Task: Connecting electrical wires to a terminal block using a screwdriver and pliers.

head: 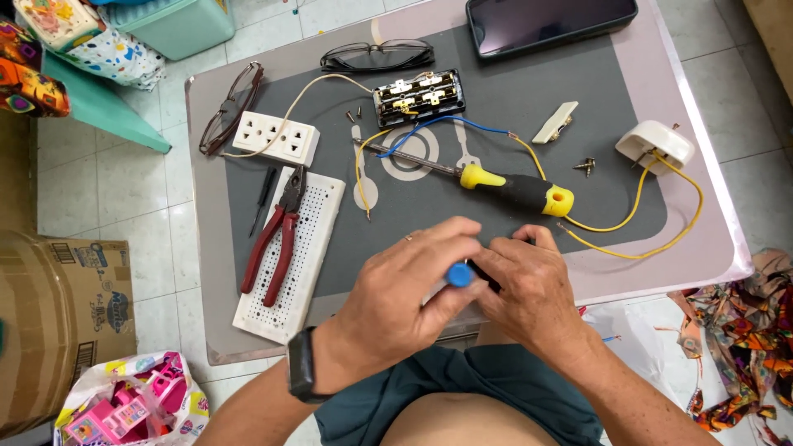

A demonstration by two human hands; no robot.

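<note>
From here I see my left hand point(405, 293) and right hand point(529, 289) meet at the near edge of the worktop point(702, 248), fingers curled in against each other. The left hand pinches a tool with a blue round end point(459, 274); only that cap shows, and its shaft is hidden under my fingers. A small dark part point(483, 272) sits between the two hands, and the right hand is closed around it. I cannot make out what it is, since the fingers cover nearly all of it.

Just beyond the hands lies a screwdriver with a yellow and black handle point(520, 190), its blade pointing left. Far of it sits an opened black socket block point(418, 97) with brass contacts, from which blue, yellow and cream wires trail. A white outlet strip point(277, 138) lies to the left, and near it red-handled pliers point(277, 235) rest on a white perforated board point(314, 239). A white plug point(655, 143) with yellow wires point(652, 239) sits at the right, with a cream cover piece point(555, 121) and a few loose screws point(586, 166) between it and the block. Two pairs of glasses point(376, 54) lie at the far left side, and a dark phone point(549, 21) is cut off by the far edge of the view.

The worktop is pinkish with a grey mat point(512, 91) on it, standing on a pale tiled floor. A cardboard box point(62, 322) and a bag of pink toys point(132, 405) sit at the near left, and patterned cloth point(735, 339) lies at the near right.
</note>
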